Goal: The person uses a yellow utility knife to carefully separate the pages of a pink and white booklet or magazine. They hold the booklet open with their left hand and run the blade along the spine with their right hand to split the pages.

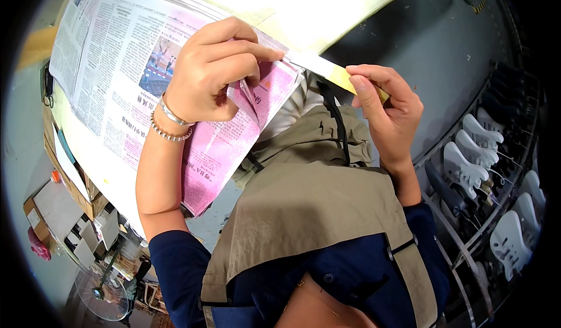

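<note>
Strip [321, 66], white running to yellow, spans between both hands at the newspaper's [120, 47] edge. Right hand [390, 109] pinches the yellow end; left hand [213, 65] curls over the paper, can't tell if gripping. Paper's on the counter [350, 4]. Looks like strip positioning; next move needs strip taut, paper steady.

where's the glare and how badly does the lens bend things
Head view: glare nearly bleaches the pale tabletop at the top, and the left end of the yellow-and-white strip looks washed out; head view: the grey floor is much darker; head view: the metal rack bows toward the right rim, and the corners fall to black.
</note>
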Action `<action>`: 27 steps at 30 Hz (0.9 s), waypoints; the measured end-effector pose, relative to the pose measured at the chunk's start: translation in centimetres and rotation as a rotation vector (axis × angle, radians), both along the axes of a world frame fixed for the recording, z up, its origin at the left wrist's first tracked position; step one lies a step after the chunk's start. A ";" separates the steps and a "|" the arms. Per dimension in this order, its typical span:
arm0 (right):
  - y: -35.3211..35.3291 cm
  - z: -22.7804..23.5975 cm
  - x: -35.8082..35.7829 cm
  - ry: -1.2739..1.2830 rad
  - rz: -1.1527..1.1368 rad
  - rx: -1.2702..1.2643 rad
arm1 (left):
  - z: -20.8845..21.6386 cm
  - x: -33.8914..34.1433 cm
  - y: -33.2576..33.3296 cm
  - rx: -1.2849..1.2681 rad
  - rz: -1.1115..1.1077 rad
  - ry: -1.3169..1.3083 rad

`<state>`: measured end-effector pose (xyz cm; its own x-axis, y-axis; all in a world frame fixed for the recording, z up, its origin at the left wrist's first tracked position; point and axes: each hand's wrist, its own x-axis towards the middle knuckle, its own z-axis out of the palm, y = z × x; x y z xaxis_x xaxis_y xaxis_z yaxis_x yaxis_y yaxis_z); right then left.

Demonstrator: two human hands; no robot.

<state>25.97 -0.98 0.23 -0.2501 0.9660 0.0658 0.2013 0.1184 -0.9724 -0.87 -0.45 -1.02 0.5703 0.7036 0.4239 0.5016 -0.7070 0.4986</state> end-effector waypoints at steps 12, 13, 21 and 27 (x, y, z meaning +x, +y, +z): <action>0.3 -0.2 -0.2 -0.008 0.024 0.023 | -0.1 -0.2 0.1 0.039 -0.014 -0.012; 0.3 -0.3 -0.2 -0.005 0.022 0.019 | 0.0 -0.2 0.1 0.036 -0.016 -0.011; 0.4 -0.4 -0.2 -0.009 0.021 0.026 | 0.0 0.1 0.2 0.006 0.001 -0.012; 0.4 -0.4 -0.3 -0.007 -0.002 0.006 | 0.1 0.3 0.2 0.024 0.009 0.011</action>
<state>25.67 -0.60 -0.12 -0.2485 0.9661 0.0695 0.2083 0.1234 -0.9702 -0.53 -0.25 -0.95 0.5686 0.6985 0.4344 0.5139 -0.7140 0.4755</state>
